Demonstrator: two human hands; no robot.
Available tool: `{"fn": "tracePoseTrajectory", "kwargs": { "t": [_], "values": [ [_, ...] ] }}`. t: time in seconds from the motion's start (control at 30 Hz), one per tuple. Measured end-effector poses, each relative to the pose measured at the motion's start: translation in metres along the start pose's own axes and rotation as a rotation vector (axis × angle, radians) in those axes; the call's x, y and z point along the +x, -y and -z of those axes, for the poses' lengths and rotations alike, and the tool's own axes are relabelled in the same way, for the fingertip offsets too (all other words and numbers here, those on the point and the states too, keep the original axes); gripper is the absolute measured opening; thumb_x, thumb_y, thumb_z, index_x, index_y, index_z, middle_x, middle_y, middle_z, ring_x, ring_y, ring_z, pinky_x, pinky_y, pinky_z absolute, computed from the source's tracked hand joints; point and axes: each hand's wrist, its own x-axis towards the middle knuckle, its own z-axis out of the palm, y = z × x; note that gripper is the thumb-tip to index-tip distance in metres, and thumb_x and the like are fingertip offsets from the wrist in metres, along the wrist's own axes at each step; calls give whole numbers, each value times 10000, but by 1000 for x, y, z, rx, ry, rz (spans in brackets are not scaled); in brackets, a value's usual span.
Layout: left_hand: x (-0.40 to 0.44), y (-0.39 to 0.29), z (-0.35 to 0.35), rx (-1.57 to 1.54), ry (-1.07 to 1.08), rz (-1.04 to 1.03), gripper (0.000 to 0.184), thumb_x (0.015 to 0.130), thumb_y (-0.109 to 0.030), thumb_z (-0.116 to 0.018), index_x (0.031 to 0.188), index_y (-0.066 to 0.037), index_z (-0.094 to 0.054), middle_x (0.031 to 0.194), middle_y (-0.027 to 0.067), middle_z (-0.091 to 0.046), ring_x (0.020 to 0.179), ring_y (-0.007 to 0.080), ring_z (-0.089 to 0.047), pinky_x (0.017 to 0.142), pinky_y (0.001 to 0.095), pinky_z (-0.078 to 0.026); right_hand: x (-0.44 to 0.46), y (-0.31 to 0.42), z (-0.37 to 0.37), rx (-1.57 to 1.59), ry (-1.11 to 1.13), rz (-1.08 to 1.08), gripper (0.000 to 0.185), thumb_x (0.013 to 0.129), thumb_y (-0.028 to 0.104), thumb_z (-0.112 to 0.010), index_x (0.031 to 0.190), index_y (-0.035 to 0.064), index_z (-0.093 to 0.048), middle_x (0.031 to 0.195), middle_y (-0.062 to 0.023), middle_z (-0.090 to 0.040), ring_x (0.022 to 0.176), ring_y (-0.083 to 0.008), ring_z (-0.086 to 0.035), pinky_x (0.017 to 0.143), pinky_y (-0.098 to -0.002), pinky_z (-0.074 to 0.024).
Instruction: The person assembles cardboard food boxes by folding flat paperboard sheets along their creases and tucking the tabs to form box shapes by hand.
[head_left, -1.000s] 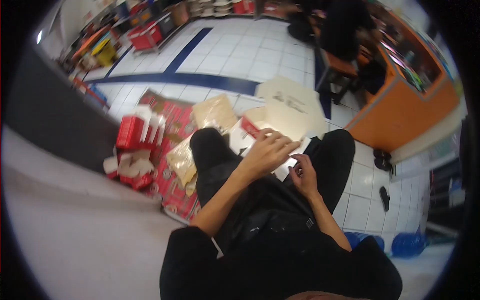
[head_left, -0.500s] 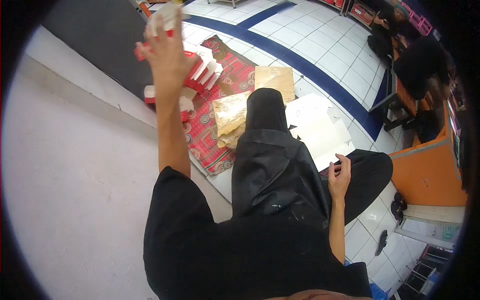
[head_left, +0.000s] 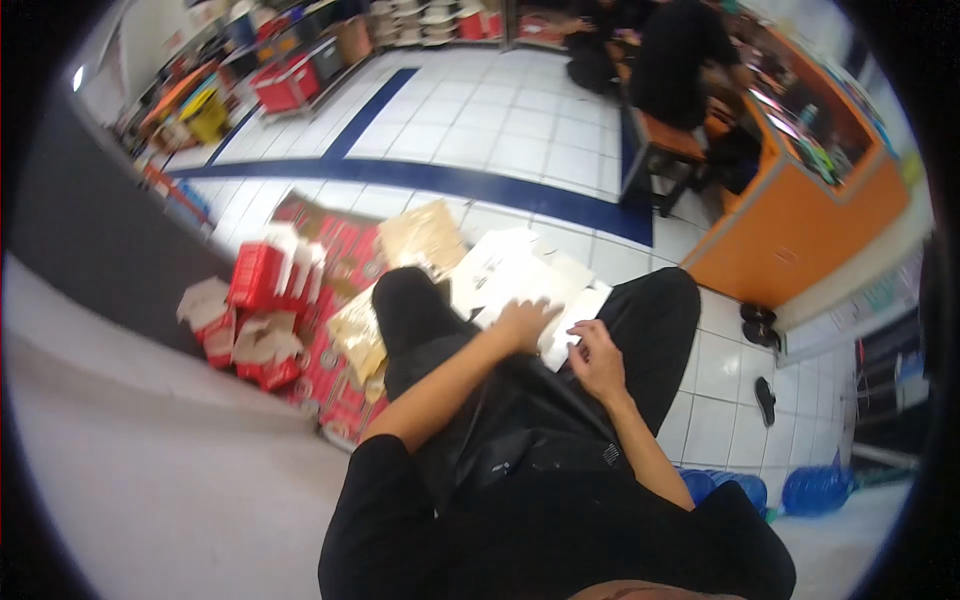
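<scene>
White flat carton blanks (head_left: 545, 285) lie in front of my lap, with cut slots and flaps along their edges. My left hand (head_left: 524, 326) reaches across and rests on the near part of the top blank, its fingers extended and slightly blurred. Beside it, my right hand (head_left: 600, 364) is at the blank's right edge, with loosely bent fingers and a gap between thumb and forefinger. Several folded red-and-white boxes (head_left: 258, 274) stand in a group to the left, some with open white tops.
Brown wrapped packs (head_left: 422, 240) rest on a red patterned mat (head_left: 335, 385). A grey panel (head_left: 95, 230) and pale wall border the left. An orange counter (head_left: 800, 230) stands at right, near a person in black (head_left: 680, 65) on a bench. Blue bottles (head_left: 815, 490) lie at lower right.
My left hand has come from the red boxes, where it held a box, to the white blank. My right hand stays by the blank's edge. The view has turned and tilted up.
</scene>
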Motion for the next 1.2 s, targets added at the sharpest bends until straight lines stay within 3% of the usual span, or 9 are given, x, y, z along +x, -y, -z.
{"fn": "tracePoseTrajectory", "kwargs": {
  "t": [0.03, 0.07, 0.27, 0.5, 0.6, 0.93, 1.0, 1.13, 1.2],
  "values": [
    [1, -13, -25, 79, 40, -14, 977, 864, -409, -880, 1695, -222, -401, 1520, 145, -594, 1272, 389, -670, 1013, 568, -530, -1, -2, -1, -7, -1, 0, 248, 975, 158, -744, 1219, 115, -742, 1308, -102, -700, 864, -287, -762, 819, -428, -605],
    [3, -20, -46, 153, 74, -18, 908, 877, -364, -866, 1670, -224, -447, 1488, 135, -606, 1243, 393, -681, 994, 558, -529, -1, -5, -6, -31, -72, 75, 217, 964, 77, -747, 1180, 57, -751, 1231, -74, -696, 760, -158, -707, 705, -314, -587],
    [6, -34, -73, 258, -30, -71, 438, 904, -215, -809, 1324, -189, -689, 1233, 63, -660, 1068, 323, -729, 880, 471, -521, 3, -1, -5, -56, -79, 84, 185, 975, 98, -753, 1158, 71, -764, 1220, -70, -705, 731, -166, -700, 686, -327, -584],
    [9, -18, -70, 71, -31, -113, 529, 826, -296, -927, 1266, -125, -689, 1174, 100, -686, 922, 303, -795, 719, 441, -619, 2, 1, -3, -77, -48, 102, 182, 981, 135, -755, 1152, 73, -765, 1239, -75, -709, 748, -184, -731, 707, -353, -600],
    [-1, -25, -63, 112, -43, 5, 490, 833, -306, -922, 1221, -109, -694, 1151, 116, -696, 926, 310, -798, 747, 443, -629, 2, -1, -4, -102, -44, 73, 181, 979, 142, -756, 1150, 83, -765, 1247, -67, -709, 772, -190, -745, 722, -362, -607],
    [3, -4, -66, 92, 66, -117, 382, 837, -251, -895, 1138, -107, -708, 1125, 124, -706, 928, 335, -803, 748, 458, -632, 0, -1, -3, -116, -8, 62, 198, 972, 146, -746, 1163, 93, -761, 1261, -64, -706, 781, -190, -754, 733, -374, -614],
    [2, -1, -64, 81, 1, -91, 318, 893, -160, -787, 1196, -112, -705, 1116, 97, -690, 887, 340, -775, 747, 477, -605, 1, -3, -3, -111, 50, 29, 208, 1000, 215, -710, 1189, 137, -742, 1301, -60, -682, 848, -288, -760, 805, -469, -610],
    [-2, -10, -59, 175, -58, -92, 355, 888, -177, -792, 1227, -143, -691, 1108, 74, -666, 917, 304, -749, 754, 477, -579, 2, -5, -4, -122, 40, 37, 213, 996, 221, -706, 1191, 139, -725, 1297, -63, -679, 901, -315, -756, 819, -481, -610],
    [-4, -19, -59, 189, -96, -50, 344, 878, -201, -830, 1191, -144, -700, 1194, 67, -664, 1063, 283, -729, 843, 468, -570, 1, -4, -3, -143, 64, 36, 215, 991, 222, -706, 1189, 139, -709, 1280, -64, -678, 939, -333, -752, 829, -495, -610]
  ]
}}
